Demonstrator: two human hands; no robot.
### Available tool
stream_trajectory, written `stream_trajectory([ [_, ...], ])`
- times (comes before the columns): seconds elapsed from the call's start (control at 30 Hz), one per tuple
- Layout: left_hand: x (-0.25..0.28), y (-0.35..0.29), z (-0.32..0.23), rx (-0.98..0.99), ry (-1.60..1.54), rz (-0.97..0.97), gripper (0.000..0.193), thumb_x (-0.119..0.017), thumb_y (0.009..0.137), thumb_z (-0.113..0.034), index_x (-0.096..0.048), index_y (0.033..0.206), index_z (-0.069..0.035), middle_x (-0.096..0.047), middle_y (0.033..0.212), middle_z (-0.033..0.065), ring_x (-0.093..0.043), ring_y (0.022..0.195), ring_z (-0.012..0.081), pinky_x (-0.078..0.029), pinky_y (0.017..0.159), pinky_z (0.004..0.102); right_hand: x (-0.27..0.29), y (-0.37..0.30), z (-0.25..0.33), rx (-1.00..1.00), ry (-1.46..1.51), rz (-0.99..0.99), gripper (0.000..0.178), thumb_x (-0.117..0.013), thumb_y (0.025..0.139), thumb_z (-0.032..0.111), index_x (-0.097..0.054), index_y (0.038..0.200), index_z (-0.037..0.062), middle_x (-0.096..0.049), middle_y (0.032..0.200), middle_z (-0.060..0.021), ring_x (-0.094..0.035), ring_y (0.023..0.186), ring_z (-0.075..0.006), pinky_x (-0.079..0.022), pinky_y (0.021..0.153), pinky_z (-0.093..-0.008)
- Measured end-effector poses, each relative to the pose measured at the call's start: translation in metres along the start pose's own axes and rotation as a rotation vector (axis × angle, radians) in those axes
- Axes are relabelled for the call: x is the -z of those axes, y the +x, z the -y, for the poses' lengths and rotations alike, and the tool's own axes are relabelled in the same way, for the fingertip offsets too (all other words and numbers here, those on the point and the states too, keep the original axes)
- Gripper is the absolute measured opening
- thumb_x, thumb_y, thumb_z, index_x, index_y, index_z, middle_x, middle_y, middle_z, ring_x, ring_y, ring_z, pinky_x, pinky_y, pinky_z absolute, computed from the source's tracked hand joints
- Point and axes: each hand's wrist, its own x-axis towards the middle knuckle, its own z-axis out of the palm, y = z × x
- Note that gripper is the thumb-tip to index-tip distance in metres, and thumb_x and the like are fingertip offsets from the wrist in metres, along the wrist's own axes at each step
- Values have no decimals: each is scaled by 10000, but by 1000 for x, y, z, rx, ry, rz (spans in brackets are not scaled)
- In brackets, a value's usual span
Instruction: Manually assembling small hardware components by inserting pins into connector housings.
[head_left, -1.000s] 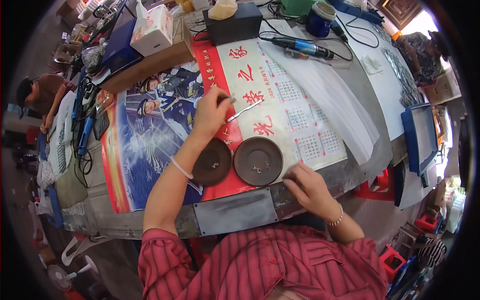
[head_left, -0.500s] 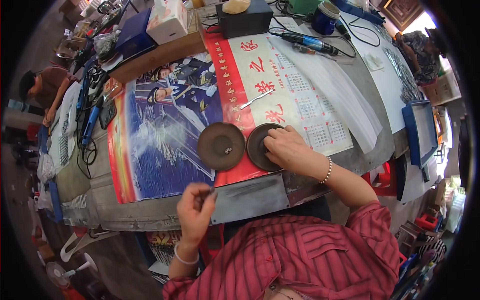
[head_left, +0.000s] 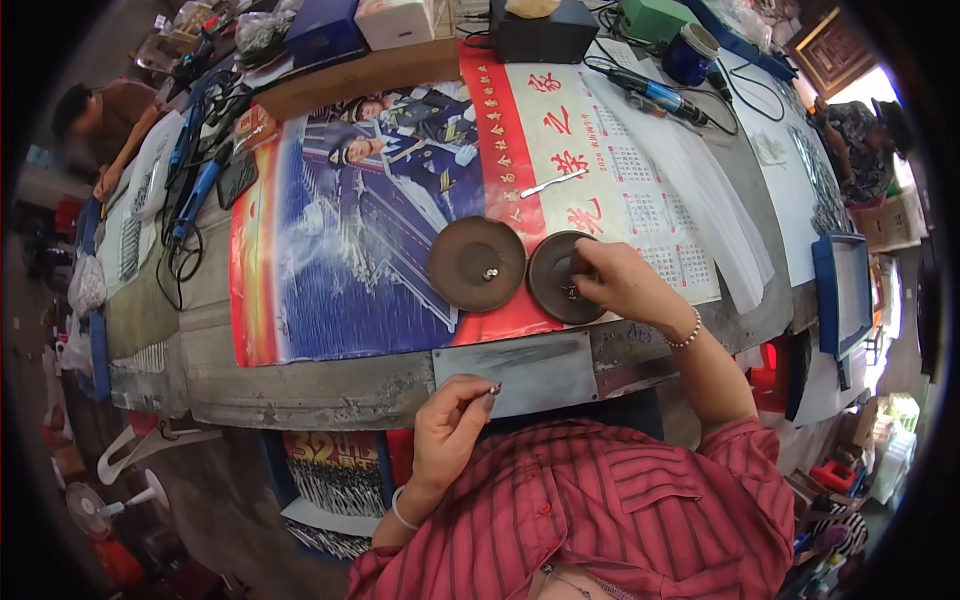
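On the bench (head_left: 330,385), my right hand (head_left: 620,282) presses fingers on a stiff dark disc (head_left: 560,280); my left hand (head_left: 450,420) pinches a tiny, easily dropped screw (head_left: 494,388).

This is a small repair or assembly workshop. A worn metal bench (head_left: 300,385) is covered with a poster calendar (head_left: 380,240) as a work mat, and tools, cables (head_left: 200,190) and a soldering iron (head_left: 655,92) crowd its far edge beside a black box (head_left: 540,35) and cartons. Another person (head_left: 105,120) works at the bench's left end, and boxes and a frame (head_left: 830,50) clutter the right side.
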Motion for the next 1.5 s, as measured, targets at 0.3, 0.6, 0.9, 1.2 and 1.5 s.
stream_trajectory([
  [0.3,-18,26,-10,-204,341,43,165,-623,838,57,-632,995,8,-602,861,91,-571,714,127,-450,608,234,-1,-14,-10,-144,418,-145,165,-642,828,-12,-594,982,-43,-634,840,-44,-600,767,-98,-491,682,-247],
  [0.6,-25,30,-9,-679,750,16,237,-698,742,61,-627,961,4,-616,823,128,-610,683,269,-490,574,330,-3,-16,-8,-226,655,-53,88,-627,872,22,-551,870,-20,-575,785,-7,-559,743,-68,-467,665,-221],
  [0.9,-20,40,-27,-1003,1068,216,265,-644,701,-65,-608,951,15,-600,874,138,-577,658,209,-477,573,306,-7,-34,61,-90,990,363,136,-596,922,101,-564,923,-32,-592,807,-36,-536,752,-81,-472,694,-253],
  [1.2,-16,41,-29,-1074,1092,226,246,-632,707,-76,-600,934,13,-603,871,136,-573,648,193,-474,573,296,-3,-32,68,-81,834,420,186,-627,898,141,-580,921,-37,-618,773,-79,-551,708,-112,-476,650,-291],
  [1.5,-9,40,-28,-1070,1076,231,267,-634,714,-70,-593,960,24,-605,870,141,-575,647,198,-478,575,296,-4,-29,73,130,635,340,152,-643,844,106,-562,887,-15,-611,803,-136,-606,727,-270,-478,646,-364],
])
